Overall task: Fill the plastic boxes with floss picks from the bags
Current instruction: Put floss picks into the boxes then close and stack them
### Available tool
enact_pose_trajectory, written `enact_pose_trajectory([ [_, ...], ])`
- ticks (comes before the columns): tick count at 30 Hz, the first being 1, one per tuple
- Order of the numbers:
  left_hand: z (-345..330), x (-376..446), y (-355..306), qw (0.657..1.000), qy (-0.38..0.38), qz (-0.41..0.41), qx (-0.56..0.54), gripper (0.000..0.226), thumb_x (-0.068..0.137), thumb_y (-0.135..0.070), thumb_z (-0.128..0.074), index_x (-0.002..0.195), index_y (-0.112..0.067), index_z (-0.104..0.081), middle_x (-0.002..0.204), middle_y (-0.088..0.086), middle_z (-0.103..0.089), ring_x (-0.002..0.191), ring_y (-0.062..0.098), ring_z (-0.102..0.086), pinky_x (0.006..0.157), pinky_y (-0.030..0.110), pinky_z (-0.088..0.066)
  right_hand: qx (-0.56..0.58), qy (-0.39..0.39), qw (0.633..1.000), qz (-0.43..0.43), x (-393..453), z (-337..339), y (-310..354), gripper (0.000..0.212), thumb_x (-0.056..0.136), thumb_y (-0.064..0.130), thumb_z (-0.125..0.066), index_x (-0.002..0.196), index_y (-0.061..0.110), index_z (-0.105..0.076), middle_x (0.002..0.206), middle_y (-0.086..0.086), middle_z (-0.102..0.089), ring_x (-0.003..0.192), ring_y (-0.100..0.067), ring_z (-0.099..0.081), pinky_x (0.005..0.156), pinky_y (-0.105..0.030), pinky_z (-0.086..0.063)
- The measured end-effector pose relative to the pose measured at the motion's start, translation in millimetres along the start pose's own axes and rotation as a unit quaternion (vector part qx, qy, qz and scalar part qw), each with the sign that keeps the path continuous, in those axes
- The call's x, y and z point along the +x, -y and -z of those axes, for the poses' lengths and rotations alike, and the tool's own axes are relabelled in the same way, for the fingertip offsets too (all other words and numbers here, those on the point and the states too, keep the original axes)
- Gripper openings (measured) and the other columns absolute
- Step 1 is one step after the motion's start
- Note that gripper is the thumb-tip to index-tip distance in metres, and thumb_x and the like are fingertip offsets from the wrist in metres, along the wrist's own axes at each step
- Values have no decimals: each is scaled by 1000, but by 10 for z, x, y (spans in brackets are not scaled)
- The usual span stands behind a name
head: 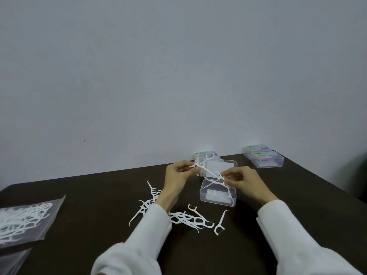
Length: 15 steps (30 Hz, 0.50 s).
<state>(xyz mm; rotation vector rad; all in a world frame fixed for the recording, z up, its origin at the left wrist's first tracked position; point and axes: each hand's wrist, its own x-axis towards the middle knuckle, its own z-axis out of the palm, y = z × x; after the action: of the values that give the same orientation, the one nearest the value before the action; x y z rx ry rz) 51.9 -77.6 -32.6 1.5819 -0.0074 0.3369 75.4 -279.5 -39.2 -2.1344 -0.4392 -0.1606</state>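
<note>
While both hands hover at frame centre, the left hand (179,176) pinches a few floss picks (198,165) and the right hand (241,180) pinches more above the open plastic box (217,195). Tangled picks could snag and spill onto the dark table (99,195), joining the loose pile (178,216).

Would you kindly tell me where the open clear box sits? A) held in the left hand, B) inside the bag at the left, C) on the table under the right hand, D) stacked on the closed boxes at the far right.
C: the open box rests on the table just below the right hand, lid up.
</note>
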Motion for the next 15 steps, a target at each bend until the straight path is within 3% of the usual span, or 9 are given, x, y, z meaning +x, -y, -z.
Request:
enact_pose_trajectory([
  [4,-20,25,21,1000,-7,0,-9,9,77,-7,-75,81,-16,-73,84,8,-72,86,20,-65,73,19,-49,-63,13,997,30,-5,-67,22,21,85,12,-65,106,15,-69,96,2,-66,83,-2,-60,69,-8,-48],
  [8,-15,38,35,1000,-9,0,-18,12,76,-7,-76,79,-18,-73,81,5,-72,84,18,-65,79,24,-51,-113,43,991,50,-11,-121,38,32,86,14,-65,117,19,-62,103,2,-68,88,-2,-60,83,-13,-47],
  [10,-8,33,40,1000,-11,2,-24,12,75,-7,-76,79,-17,-72,81,4,-72,84,18,-66,81,26,-51,-140,41,988,46,-29,-114,54,28,86,20,-65,113,21,-64,102,2,-69,88,-2,-62,88,-18,-49],
  [13,4,40,51,999,-19,8,-24,11,75,-8,-76,81,-17,-73,84,6,-73,88,21,-67,86,29,-52,-208,-19,976,67,-64,-66,101,18,90,26,-59,106,25,-66,92,8,-64,79,-2,-57,80,-17,-48],
  [15,9,40,60,999,-20,10,-31,11,75,-6,-76,81,-16,-73,83,7,-72,87,21,-66,83,27,-52,-253,-36,963,81,-76,-36,121,18,90,28,-57,106,27,-66,98,8,-61,81,-2,-52,78,-16,-44],
])
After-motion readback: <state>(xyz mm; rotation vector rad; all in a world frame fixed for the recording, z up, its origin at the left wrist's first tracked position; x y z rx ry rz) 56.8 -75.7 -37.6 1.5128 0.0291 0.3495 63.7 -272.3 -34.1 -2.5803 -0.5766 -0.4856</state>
